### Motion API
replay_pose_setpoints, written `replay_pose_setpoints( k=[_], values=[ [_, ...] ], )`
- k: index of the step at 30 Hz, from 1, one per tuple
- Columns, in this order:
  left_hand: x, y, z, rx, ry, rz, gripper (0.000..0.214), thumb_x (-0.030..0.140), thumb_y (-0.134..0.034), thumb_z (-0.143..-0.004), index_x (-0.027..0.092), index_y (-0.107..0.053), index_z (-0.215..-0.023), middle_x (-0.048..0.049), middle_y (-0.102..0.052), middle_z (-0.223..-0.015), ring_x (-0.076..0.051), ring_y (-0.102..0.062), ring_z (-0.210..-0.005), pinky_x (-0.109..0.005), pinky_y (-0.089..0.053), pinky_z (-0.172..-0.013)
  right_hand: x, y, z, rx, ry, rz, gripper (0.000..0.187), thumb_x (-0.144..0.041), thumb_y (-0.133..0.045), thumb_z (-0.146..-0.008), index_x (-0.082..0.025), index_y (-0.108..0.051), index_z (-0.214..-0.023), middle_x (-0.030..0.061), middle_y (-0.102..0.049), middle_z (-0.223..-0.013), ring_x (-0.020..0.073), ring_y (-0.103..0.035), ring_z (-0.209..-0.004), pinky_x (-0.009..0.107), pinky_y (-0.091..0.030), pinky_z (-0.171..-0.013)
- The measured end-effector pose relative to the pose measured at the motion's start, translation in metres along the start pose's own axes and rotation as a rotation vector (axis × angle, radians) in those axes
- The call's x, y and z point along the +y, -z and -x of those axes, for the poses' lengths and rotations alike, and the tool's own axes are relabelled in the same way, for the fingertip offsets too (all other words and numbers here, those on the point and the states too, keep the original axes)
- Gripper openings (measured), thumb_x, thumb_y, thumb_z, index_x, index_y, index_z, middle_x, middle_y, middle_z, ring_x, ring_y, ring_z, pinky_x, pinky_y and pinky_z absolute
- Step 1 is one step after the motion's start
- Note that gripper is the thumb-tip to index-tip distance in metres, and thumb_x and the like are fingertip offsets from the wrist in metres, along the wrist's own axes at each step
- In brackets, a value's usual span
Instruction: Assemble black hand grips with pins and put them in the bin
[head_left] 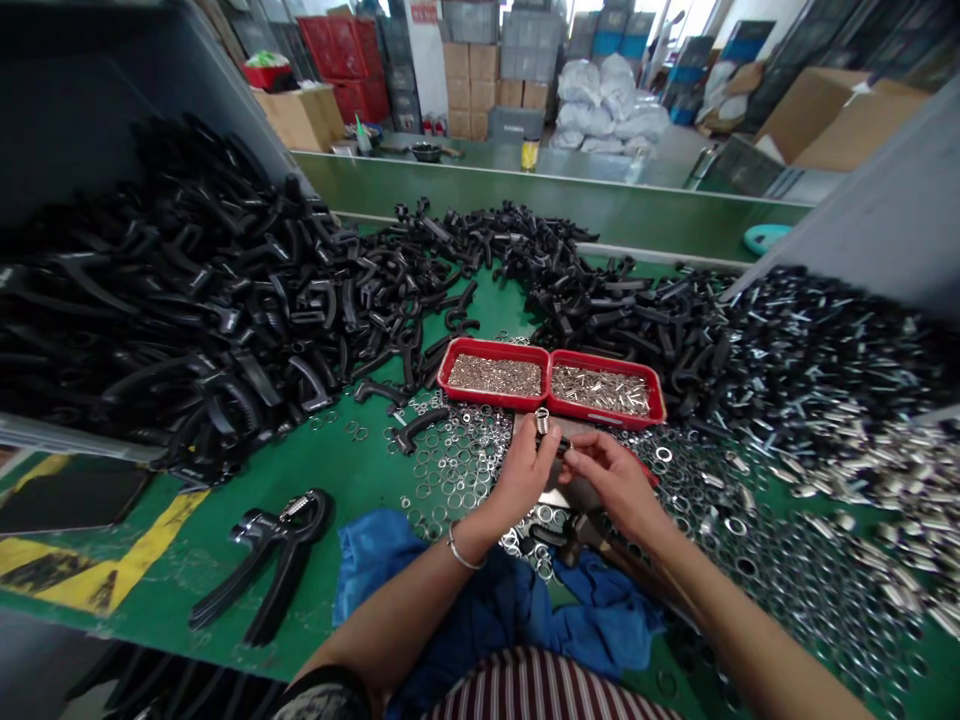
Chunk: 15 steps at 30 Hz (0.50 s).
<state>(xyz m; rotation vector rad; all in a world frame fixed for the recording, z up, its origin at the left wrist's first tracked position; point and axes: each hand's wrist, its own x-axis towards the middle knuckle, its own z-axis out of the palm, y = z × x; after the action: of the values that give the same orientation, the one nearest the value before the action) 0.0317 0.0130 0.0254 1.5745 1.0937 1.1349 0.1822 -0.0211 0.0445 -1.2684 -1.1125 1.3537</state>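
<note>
OK so I'm standing by this green worktop (360,460) and it's absolutely loaded. The person's got both hands up around the middle, just on the near side of a left red tray (491,401) and a right red tray (634,422), both full of tiny metal bits.

Left hand (529,465): grip is closed on a small silvery spring (542,421), which pokes up past the fingertips. Right hand (611,480): thumb and fingers pinched together on a small dark part (564,446) right between the two hands. Mostly covered, so can't tell you what it is.

Loose metal rings (454,480) are scattered all round them, and what looks like a hammer (600,540) lies below the right hand, next to a blue cloth (375,560) at the near edge. Off to the left there's a black two-handled tool (283,585) lying spread open. Massive black handle pile (247,300) on the far left, and silvery cylinders (885,470) heaped over on the right.
</note>
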Motion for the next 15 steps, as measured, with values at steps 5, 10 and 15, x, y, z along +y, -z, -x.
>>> replay_pose_setpoints(
  k=[5,10,15],
  values=[
    [0.011,0.008,-0.001,-0.122,-0.188,-0.043,0.019,0.034,-0.041,-0.101,0.020,-0.054,-0.105,-0.0075,-0.059,-0.108,-0.020,-0.054,-0.105,-0.034,-0.040,-0.097,0.002,0.003,0.005,-0.029,0.064,0.088,0.026,-0.043,-0.075,-0.081,-0.023,-0.063,-0.093,-0.0007,-0.066,-0.078,0.0155,-0.063,-0.068,0.031,-0.052,-0.069],
    [0.011,0.009,-0.002,-0.256,-0.118,-0.019,0.023,0.040,-0.046,-0.099,0.020,-0.057,-0.099,-0.0026,-0.061,-0.091,-0.017,-0.057,-0.086,-0.030,-0.043,-0.082,0.002,-0.001,0.011,-0.265,-0.180,-0.108,0.052,-0.067,-0.045,-0.092,-0.018,-0.059,-0.085,0.0004,-0.060,-0.065,0.0096,-0.044,-0.044,0.025,-0.041,-0.043],
    [0.002,0.006,-0.009,-0.055,0.187,0.388,0.031,0.051,-0.052,-0.094,0.020,-0.056,-0.096,-0.0015,-0.064,-0.088,-0.013,-0.056,-0.072,-0.025,-0.045,-0.069,-0.008,0.076,0.017,0.101,0.129,0.967,0.032,-0.046,-0.049,-0.098,-0.023,-0.061,-0.117,0.0067,-0.068,-0.100,0.0176,-0.062,-0.083,0.031,-0.049,-0.077]
  ],
)
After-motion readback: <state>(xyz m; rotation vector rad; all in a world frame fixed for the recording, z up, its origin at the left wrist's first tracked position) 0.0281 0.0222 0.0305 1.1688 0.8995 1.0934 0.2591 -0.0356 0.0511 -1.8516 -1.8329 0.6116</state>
